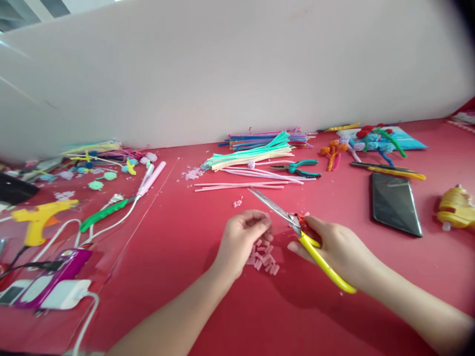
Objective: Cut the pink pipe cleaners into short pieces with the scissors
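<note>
My right hand [334, 247] is wrapped round a pair of scissors [315, 262] with yellow handles. Their long metal blades point up and left, past my left hand. My left hand [245, 237] is closed, thumb pressed against the fingers; anything held in them is too small or hidden to make out. Just under its fingertips lies a small heap of short pink cut pieces [264, 259], partly covered by the hand. Beyond the blades, several long pink pipe cleaners [241, 186] lie across the red table [148, 277]. Some tiny pale scraps [238, 202] sit near them.
Bundles of pipe cleaners [252, 154] and teal-handled pliers [297, 168] lie at the back. To the right are a phone [395, 203], twisted pipe-cleaner figures [374, 141] and a yellow object [456, 207]. On the left, a yellow glue gun [39, 217], green-handled cutter [102, 215], purple power strip [63, 272] and cables.
</note>
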Demonstrator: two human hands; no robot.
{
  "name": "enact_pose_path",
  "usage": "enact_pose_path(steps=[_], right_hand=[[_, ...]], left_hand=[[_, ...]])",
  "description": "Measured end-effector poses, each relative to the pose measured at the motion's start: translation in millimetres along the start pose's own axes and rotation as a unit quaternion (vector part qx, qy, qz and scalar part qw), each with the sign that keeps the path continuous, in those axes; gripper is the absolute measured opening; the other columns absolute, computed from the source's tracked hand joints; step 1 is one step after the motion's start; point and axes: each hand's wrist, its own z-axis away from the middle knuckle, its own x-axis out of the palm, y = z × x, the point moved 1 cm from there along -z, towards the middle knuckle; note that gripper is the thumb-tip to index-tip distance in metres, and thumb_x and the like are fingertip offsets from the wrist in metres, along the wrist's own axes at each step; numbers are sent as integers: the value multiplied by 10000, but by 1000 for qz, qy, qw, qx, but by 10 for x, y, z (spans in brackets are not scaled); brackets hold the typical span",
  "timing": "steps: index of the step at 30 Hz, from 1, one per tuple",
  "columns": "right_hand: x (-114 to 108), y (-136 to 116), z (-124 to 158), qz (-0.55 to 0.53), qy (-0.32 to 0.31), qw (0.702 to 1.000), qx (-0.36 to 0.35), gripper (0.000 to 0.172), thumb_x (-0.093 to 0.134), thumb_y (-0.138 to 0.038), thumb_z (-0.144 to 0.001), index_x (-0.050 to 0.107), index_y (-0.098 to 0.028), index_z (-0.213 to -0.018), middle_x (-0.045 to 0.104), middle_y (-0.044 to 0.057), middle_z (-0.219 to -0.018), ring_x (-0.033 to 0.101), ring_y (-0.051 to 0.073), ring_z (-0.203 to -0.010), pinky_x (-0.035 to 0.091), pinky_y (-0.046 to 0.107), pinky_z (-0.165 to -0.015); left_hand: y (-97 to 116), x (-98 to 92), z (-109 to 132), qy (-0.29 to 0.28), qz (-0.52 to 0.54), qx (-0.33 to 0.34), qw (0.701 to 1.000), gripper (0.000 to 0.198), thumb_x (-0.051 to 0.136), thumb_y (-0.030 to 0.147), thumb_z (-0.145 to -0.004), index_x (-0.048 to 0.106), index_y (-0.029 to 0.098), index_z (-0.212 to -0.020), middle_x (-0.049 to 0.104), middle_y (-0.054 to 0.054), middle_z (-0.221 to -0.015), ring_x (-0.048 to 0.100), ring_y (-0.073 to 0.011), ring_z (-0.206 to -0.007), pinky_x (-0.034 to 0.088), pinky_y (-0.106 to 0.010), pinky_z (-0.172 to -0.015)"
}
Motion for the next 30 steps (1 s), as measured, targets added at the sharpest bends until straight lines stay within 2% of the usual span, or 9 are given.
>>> enact_pose_path(steps=[4, 11, 23, 30], right_hand=[[12, 54, 7, 95, 15, 995, -6, 255, 440, -474, -708, 421, -221, -735, 538, -16, -545, 494, 139, -453, 226, 218, -430], [92, 72, 28, 133, 20, 990, -48, 263, 401, -474, -744, 419, -211, -733, 538, -8, -518, 508, 147, -444, 198, 230, -428], [114, 78, 36, 132, 37, 988, -65, 299, 404, -498, -741, 384, -207, -677, 473, -35, -444, 445, 111, -374, 181, 218, -411], [103, 69, 46, 160, 60, 982, -87, 298, 386, -487, -752, 412, -196, -690, 492, -24, -451, 447, 112, -364, 167, 233, -411]], left_hand=[[66, -81, -34, 24, 38, 44, 998, 126, 555, 248, -711, 561, 132, -760, 581, -28, -666, 523, -94, -557, 434, -224, -541], [94, -103, -27, 36, 85, 90, 992, 90, 515, 199, -746, 578, 135, -756, 560, -10, -638, 515, -89, -577, 426, -217, -554], [45, -77, -13, 29, 144, 89, 985, 79, 495, 172, -766, 564, 137, -748, 526, 0, -622, 490, -73, -560, 401, -199, -519], [29, -58, 2, 44, 128, 88, 987, 98, 491, 187, -767, 574, 144, -735, 528, -3, -638, 498, -81, -578, 408, -202, -531]])
